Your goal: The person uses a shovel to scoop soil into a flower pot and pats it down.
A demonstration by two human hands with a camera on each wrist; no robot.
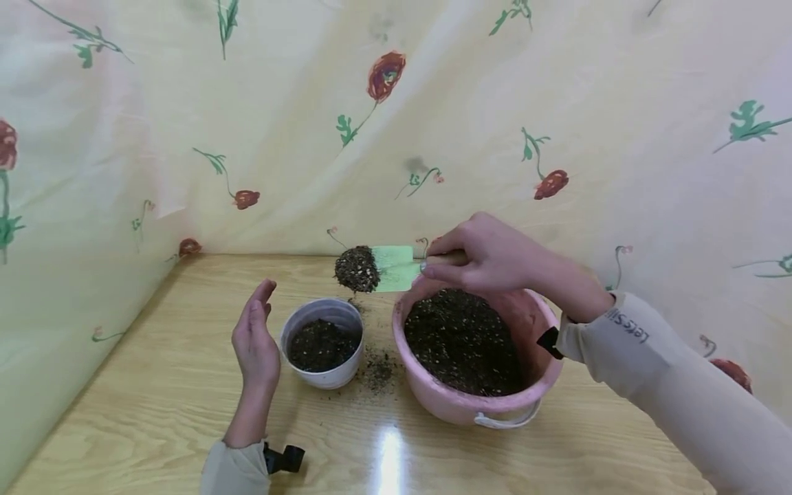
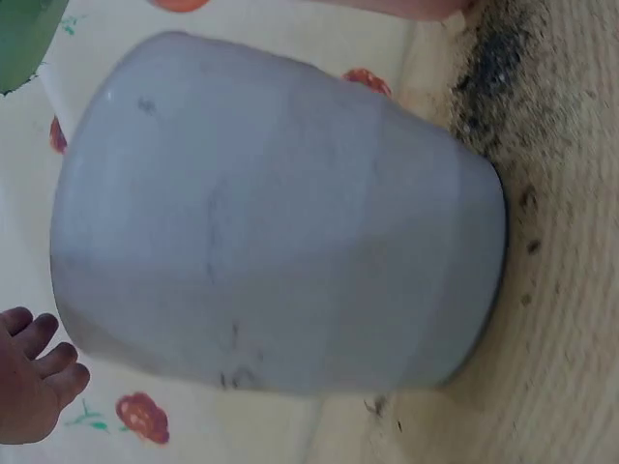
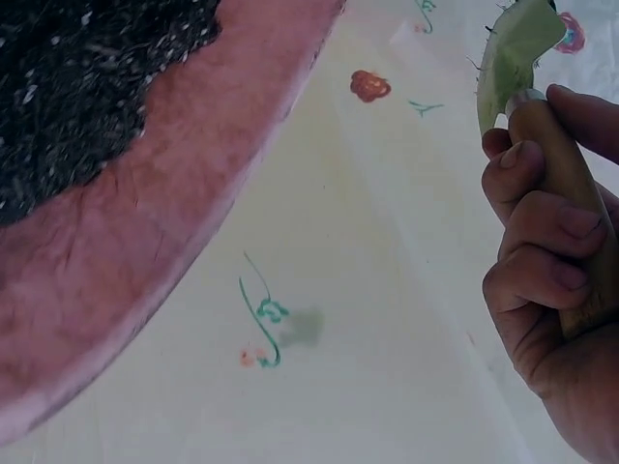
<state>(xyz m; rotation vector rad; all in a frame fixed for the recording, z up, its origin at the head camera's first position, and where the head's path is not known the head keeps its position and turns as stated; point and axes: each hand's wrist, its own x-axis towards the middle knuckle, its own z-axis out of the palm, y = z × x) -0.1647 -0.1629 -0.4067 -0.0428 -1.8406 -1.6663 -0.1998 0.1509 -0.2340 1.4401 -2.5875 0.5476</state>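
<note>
My right hand grips the wooden handle of a green trowel, its fingers curled round it. Dark soil is heaped on the blade, which is held in the air just beyond the gap between the two containers. My left hand stands upright at the left side of a white plastic pot, fingers straight, holding nothing. Soil fills part of the pot. In the left wrist view the pot's outer wall takes up most of the picture, with the left fingertips near its rim.
A pink bucket with dark soil inside and a white handle stands right of the pot. Spilled soil lies between them on the wooden table. Flower-patterned cloth hangs behind and at the sides.
</note>
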